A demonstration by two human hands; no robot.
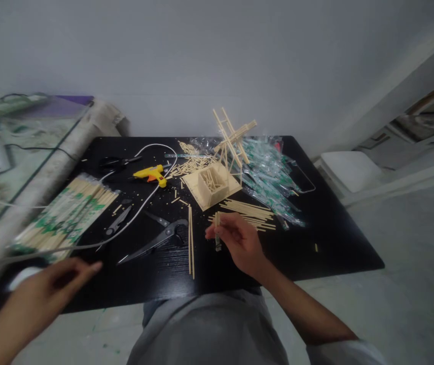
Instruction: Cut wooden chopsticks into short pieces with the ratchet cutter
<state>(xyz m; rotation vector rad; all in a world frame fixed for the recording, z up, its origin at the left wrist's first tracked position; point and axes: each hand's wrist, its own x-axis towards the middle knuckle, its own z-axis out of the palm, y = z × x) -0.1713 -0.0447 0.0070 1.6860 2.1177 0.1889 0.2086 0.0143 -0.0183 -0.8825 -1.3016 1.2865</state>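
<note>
Right hand [243, 246], just right of lower center: grip closed, thumb and fingers pinching a short stick bundle [218, 243], upright, above the black table [156, 286]. Left hand [44, 294], lower left: half-curled and blurred, can't tell if the grip is closed.

Stick model [221, 192] sits at center, square base, crossed blades rising top right of it. Loose sticks [253, 215] lie just below it, partly behind the right hand. Two long sticks [191, 246] left of that hand. Dark shears [156, 246] left of those, yellow glue gun [150, 174] above. Wrapped sticks [68, 213] at left, plastic wrappers [268, 177] right of model.
</note>
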